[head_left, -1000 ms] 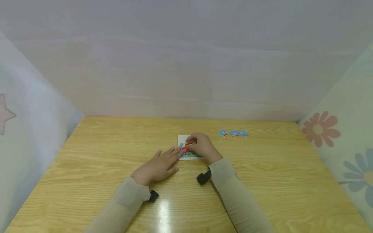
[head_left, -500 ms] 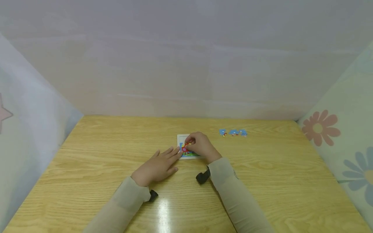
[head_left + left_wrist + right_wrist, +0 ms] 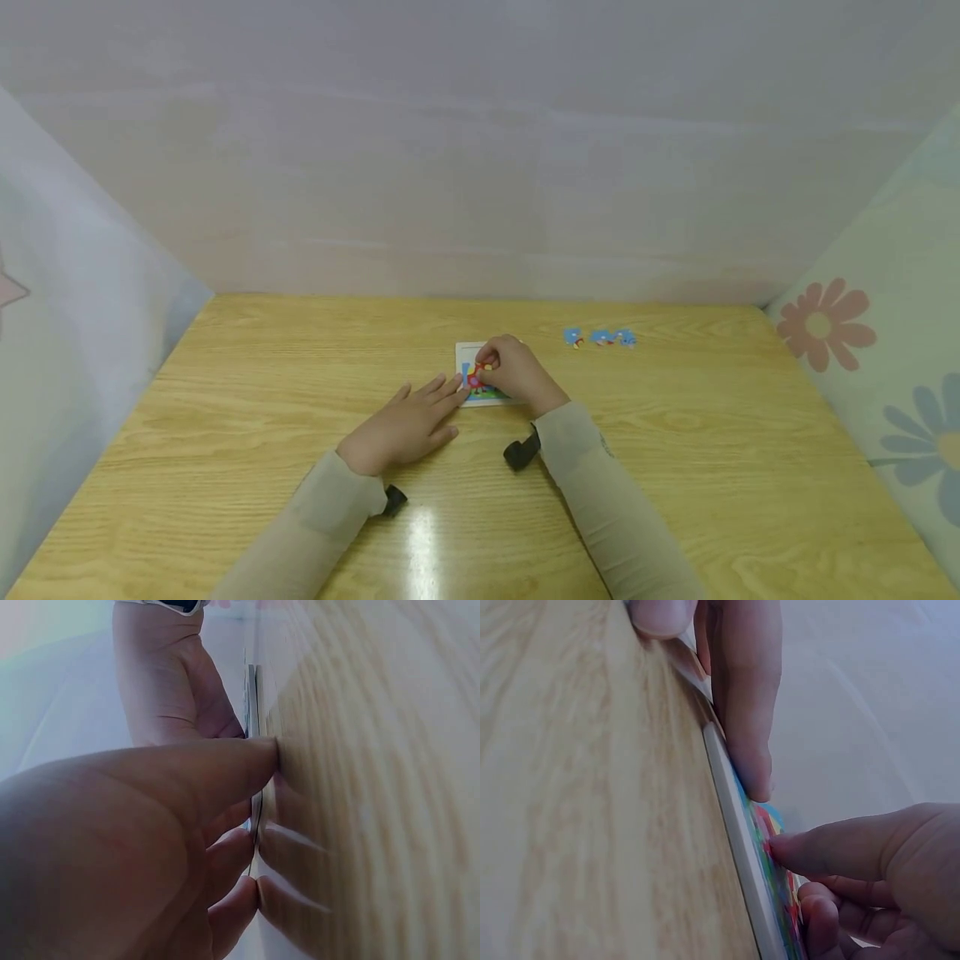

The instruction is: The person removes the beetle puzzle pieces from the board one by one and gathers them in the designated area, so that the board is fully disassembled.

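A small jigsaw puzzle in a white tray frame (image 3: pixel 471 348) lies flat on the table, with a blue strip, a red figure and green ground in its lower part. My left hand (image 3: pixel 405 425) is spread with straight fingers, its fingertips resting on the tray's left edge. Over the tray, my right hand (image 3: pixel 517 375) pinches a red and yellow puzzle piece (image 3: pixel 480 378) between thumb and fingers, low against the picture. The right thumb (image 3: pixel 817 847) touches the colored surface in the right wrist view. The tray's right side is hidden under the right hand.
Several loose blue puzzle pieces (image 3: pixel 602 337) lie on the wooden table (image 3: pixel 300 350) beyond the right hand. A plain wall closes the back, and a flowered panel (image 3: pixel 885 358) stands at the right. Each wrist bears a black camera.
Both hands stay almost in place at the tray, the right one still pinching the piece. The head view has shifted slightly.
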`<state>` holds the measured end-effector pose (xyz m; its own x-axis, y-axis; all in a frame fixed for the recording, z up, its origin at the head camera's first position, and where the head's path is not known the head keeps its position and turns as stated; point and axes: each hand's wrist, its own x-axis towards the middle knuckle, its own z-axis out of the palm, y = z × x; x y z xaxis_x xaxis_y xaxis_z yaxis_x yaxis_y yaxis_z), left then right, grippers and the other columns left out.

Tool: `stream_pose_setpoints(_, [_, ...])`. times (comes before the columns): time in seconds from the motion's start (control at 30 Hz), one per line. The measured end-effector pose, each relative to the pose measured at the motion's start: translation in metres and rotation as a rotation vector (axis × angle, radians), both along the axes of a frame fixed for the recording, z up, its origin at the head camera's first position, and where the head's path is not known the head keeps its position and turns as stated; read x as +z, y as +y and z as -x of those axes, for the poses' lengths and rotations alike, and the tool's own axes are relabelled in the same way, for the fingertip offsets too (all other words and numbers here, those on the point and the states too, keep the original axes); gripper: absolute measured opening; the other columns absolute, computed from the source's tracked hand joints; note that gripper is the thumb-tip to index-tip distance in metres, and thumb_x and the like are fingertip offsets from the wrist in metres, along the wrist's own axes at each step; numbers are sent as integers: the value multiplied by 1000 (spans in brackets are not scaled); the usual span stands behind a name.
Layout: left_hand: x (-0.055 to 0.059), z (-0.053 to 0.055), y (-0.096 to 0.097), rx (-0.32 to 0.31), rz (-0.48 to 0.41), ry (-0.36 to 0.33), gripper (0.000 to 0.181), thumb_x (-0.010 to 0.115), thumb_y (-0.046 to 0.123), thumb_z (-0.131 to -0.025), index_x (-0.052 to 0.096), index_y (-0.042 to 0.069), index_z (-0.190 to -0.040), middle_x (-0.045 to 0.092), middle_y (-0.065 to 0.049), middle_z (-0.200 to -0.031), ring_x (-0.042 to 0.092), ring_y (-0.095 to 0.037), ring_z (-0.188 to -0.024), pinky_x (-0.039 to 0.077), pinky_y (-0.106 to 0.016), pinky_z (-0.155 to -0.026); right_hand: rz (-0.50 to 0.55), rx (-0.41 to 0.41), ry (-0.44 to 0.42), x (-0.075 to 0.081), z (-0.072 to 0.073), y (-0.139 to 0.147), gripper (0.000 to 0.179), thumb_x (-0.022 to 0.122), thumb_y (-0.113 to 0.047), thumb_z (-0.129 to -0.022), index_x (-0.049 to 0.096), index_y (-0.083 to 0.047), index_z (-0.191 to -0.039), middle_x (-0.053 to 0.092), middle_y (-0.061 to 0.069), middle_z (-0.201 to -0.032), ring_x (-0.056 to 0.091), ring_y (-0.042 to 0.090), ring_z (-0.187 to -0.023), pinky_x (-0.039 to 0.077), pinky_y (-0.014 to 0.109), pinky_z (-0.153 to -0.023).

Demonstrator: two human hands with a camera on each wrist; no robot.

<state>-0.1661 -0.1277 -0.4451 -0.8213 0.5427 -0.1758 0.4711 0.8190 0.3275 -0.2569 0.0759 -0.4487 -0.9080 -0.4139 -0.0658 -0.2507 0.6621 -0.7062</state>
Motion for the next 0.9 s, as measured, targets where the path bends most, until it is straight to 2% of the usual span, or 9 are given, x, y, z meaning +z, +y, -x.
stream_pose_setpoints(0.43, [1,0,-1,1,-10,-11,60,49,36,-108,32,13,-160,21,-6,-168,18,-31,-154,15,-68,-118,-26,20,17,0,1,-1,15,73,-11,-94,68,-5,-107,58,6,-99,53,19,-88,49,32,-80])
stream_pose_setpoints(0.9, [4,-1,0,14,-14,-38,60,49,36,-108,32,14,-160,21,-6,-168,16,-30,-155,14,-67,-118,37,38,-13,-2,3,2,15,71,-10,-96,65,-5,-108,62,5,-98,56,18,-86,51,30,-79])
